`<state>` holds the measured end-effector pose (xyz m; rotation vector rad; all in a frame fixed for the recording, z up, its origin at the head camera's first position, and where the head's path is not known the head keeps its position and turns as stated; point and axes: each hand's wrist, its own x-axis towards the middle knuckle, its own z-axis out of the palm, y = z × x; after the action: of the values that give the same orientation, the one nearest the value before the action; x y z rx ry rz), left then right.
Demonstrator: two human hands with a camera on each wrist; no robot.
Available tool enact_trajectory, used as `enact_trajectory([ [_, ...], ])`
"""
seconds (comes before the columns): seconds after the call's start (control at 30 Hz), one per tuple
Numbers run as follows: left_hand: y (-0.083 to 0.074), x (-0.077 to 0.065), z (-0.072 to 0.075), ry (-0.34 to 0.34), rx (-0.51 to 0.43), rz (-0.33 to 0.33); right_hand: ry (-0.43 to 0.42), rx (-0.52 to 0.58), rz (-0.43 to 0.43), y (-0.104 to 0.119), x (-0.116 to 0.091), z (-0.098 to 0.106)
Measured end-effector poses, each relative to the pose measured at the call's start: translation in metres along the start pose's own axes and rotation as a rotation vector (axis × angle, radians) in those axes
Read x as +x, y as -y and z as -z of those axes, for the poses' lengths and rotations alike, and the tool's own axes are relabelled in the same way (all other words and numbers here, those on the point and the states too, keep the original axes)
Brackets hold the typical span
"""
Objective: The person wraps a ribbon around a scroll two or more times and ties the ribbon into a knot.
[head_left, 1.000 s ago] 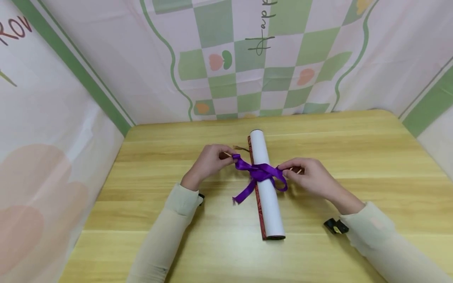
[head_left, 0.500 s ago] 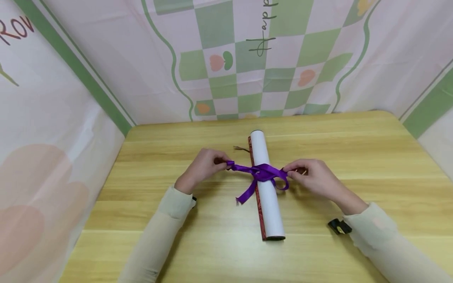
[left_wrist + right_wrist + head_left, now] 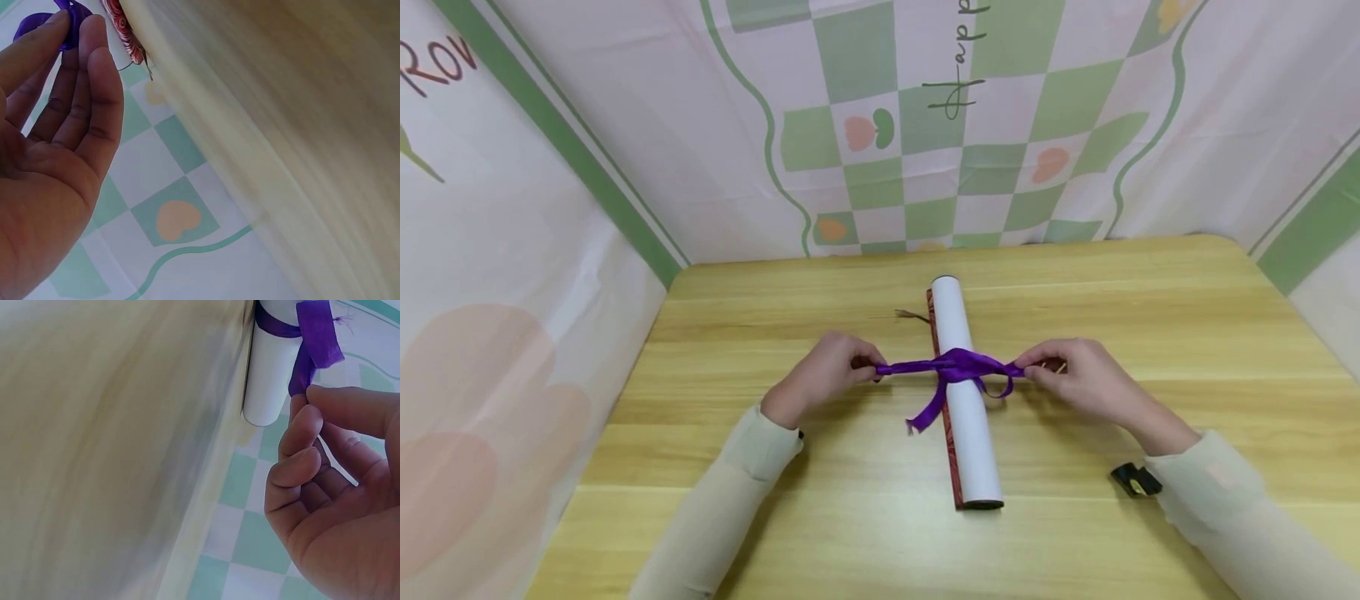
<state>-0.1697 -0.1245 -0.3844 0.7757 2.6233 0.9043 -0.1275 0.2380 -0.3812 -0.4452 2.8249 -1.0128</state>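
A white rolled scroll [image 3: 976, 442] with a red patterned edge strip [image 3: 952, 454] lies lengthwise on the table. Round its middle goes a purple ribbon [image 3: 958, 365], knotted on top, its two sides pulled out nearly straight. To the left of the scroll my left hand [image 3: 827, 375] pinches one ribbon loop between thumb and fingers. On the opposite side my right hand [image 3: 1086, 379] pinches the other. One frayed ribbon tail hangs toward the lower left, and a small curl drops at the right. In the right wrist view the ribbon [image 3: 319, 334] runs from the scroll [image 3: 270, 381] to my fingertips.
The wooden table [image 3: 760, 517] reaches back to a checkered cloth backdrop [image 3: 928, 175]. A thin brown tassel [image 3: 912, 315] sticks out from the scroll's left side. A black wrist device [image 3: 1135, 481] sits at the right sleeve.
My left hand has drawn left and toward me, my right hand slightly right. The ribbon loops have been pulled straighter and the knot has narrowed; the scroll stays in place.
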Motion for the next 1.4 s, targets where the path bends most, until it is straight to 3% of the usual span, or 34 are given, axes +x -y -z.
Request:
enact_trajectory([
  [0.6,0.001,-0.005,-0.004,0.013,0.049,-0.028,-0.008,-0.052,-0.009,-0.012,-0.007,0.008],
  [1.4,-0.001,-0.004,-0.007,0.021,0.06,-0.009,-0.025,0.005,0.037,0.001,0.004,0.0],
])
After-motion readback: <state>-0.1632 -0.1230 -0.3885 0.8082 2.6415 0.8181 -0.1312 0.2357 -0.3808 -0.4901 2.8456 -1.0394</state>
